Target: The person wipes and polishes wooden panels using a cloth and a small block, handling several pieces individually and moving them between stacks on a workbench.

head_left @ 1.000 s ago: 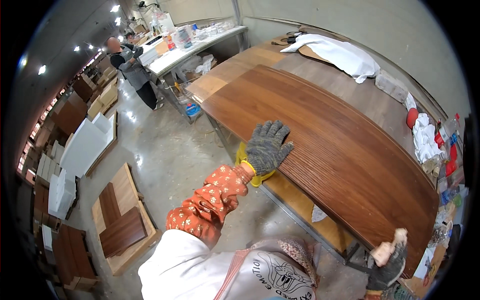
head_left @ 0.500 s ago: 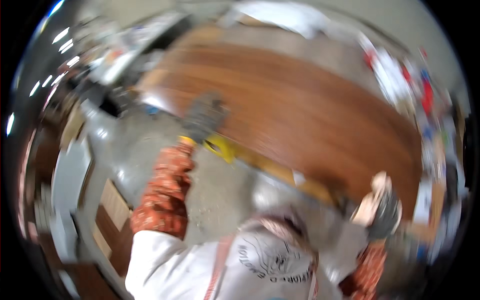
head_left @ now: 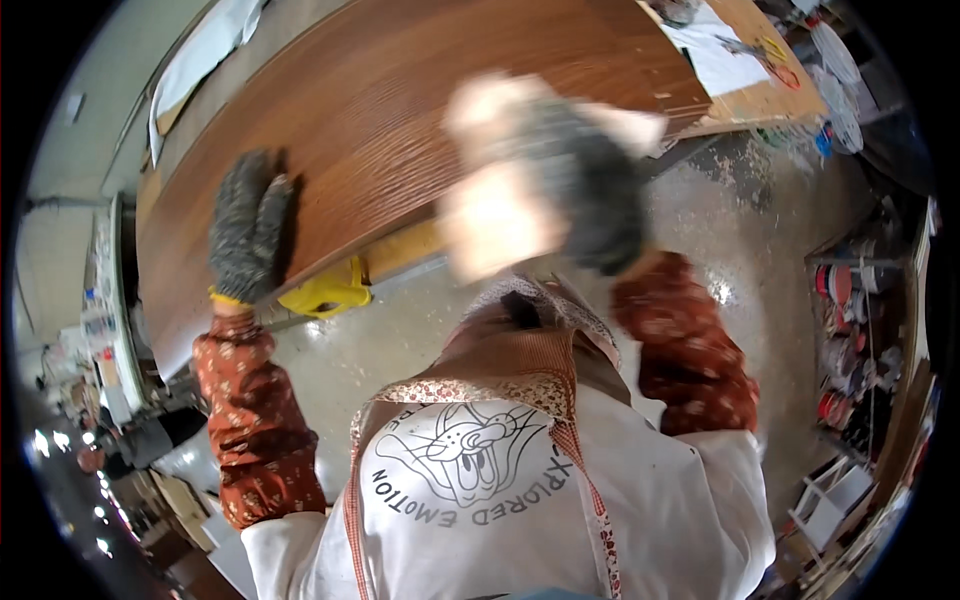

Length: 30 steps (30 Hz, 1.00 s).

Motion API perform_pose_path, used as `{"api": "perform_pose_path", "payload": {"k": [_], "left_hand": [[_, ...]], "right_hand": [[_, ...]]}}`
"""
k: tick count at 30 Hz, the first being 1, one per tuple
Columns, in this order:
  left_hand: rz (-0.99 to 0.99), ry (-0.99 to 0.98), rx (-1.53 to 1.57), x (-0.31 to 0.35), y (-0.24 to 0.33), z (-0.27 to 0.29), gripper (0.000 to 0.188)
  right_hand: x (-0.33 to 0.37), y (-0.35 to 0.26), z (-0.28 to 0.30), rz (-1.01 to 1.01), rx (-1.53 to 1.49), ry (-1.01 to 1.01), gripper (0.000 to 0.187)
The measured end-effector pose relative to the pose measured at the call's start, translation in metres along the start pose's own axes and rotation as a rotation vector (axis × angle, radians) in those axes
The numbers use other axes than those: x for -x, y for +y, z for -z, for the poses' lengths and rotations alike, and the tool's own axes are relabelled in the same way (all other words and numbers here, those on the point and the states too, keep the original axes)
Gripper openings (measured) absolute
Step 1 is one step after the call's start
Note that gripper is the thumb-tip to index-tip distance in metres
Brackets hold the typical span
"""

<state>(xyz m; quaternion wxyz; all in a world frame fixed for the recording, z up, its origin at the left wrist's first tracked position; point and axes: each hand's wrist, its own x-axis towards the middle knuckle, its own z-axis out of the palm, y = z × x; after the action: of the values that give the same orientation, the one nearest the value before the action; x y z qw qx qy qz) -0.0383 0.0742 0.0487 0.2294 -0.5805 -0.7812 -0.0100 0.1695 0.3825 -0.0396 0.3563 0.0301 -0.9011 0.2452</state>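
A wide brown wood-grain board (head_left: 370, 130) lies across the bench in front of me. My left hand (head_left: 247, 220), in a dark grey knit glove, rests flat on the board near its left front edge, fingers stretched out. Over the near edge of the board is my right hand (head_left: 595, 190), gloved the same way and smeared by motion. It grips a pale, cream-coloured cloth (head_left: 495, 220), whose bunched ends stick out on both sides of the glove. The blur hides the cloth's exact shape and how the fingers close on it.
Something yellow (head_left: 325, 292) hangs below the board's front edge. At the back right, a white sheet (head_left: 715, 50) and scissors (head_left: 783, 75) lie on a wooden surface. A rack with several rolls (head_left: 845, 330) stands right. White material (head_left: 205, 60) lies beyond the board at the left.
My view has turned, so the board sits differently. My right hand has come inward from the board's right end with the cloth. My left hand stays on the board, now nearer its left end.
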Motion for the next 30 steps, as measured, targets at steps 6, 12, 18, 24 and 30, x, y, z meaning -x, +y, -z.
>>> {"api": "perform_pose_path", "payload": {"k": [6, 12, 18, 24, 30], "left_hand": [[0.224, -0.034, 0.295, -0.031, 0.023, -0.021, 0.036], [0.258, -0.057, 0.321, -0.038, 0.024, -0.027, 0.040], [0.260, -0.074, 0.238, -0.035, 0.024, -0.021, 0.040], [0.243, -0.081, 0.266, -0.036, 0.025, -0.024, 0.039], [0.329, -0.126, 0.267, -0.035, 0.026, -0.013, 0.044]], "right_hand": [[-0.018, -0.017, -0.044, 0.381, 0.391, 0.244, 0.043], [0.052, 0.155, 0.103, -0.289, 0.205, 0.182, 0.016], [0.048, 0.068, 0.083, -0.720, -0.459, 0.683, 0.033], [0.005, 0.077, 0.059, -0.099, 0.210, 0.196, 0.022], [-0.015, 0.076, 0.121, -0.324, 0.034, 0.270, 0.013]]}}
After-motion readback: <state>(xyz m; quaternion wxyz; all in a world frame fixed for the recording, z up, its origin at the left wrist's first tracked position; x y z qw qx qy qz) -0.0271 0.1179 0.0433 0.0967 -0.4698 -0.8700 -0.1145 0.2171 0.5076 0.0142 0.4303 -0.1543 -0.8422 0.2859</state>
